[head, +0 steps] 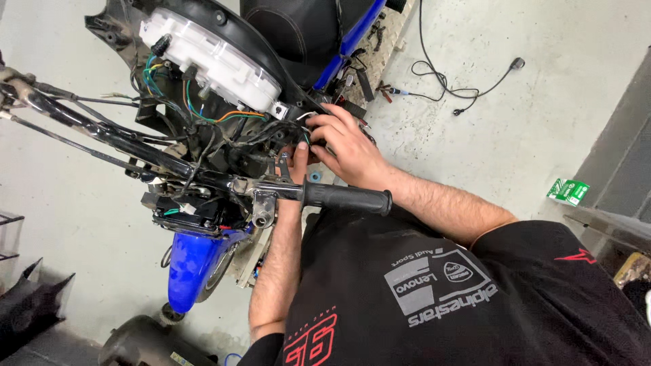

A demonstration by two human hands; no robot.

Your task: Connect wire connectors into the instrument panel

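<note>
wiring bundle [285, 129] | under right hand [346, 146] fingertips | left hand [298, 159] beside (thumb up)

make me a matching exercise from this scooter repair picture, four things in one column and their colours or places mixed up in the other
Things:
1. front fender
2. instrument cluster housing
3. handlebar grip
4. small carton

Colour or place:
A. green and white, on the floor at the right
B. black, crossing in front of the left forearm
C. blue, low at the left
D. white, top, turned back side up with wires below

Pairs: 1-C, 2-D, 3-B, 4-A
</note>
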